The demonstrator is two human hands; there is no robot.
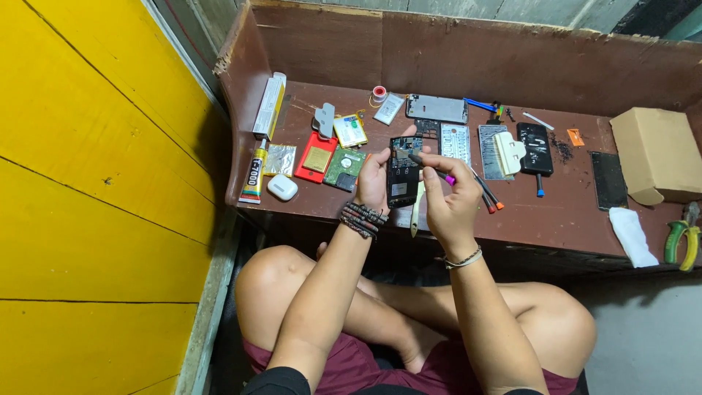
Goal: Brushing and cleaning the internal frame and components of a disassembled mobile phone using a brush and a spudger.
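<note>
My left hand (pixel 374 179) grips an opened black phone (pixel 403 172) by its left edge, held upright above the brown table's (pixel 556 212) front edge. Its back is off and the inner boards show. My right hand (pixel 447 196) pinches a thin screwdriver with a pink-purple end (pixel 433 168), its tip resting on the phone's upper part. Beaded bracelets circle my left wrist and a thin band my right.
Phone parts lie scattered: a red cover (pixel 316 157), a green circuit board (pixel 344 167), a grey frame (pixel 436 108), a black phone (pixel 534 148), screwdrivers (pixel 488 196), a glue tube (pixel 253 174), a white earbud case (pixel 282 188), a cardboard box (pixel 654 153), pliers (pixel 681 238), a white cloth (pixel 632 235).
</note>
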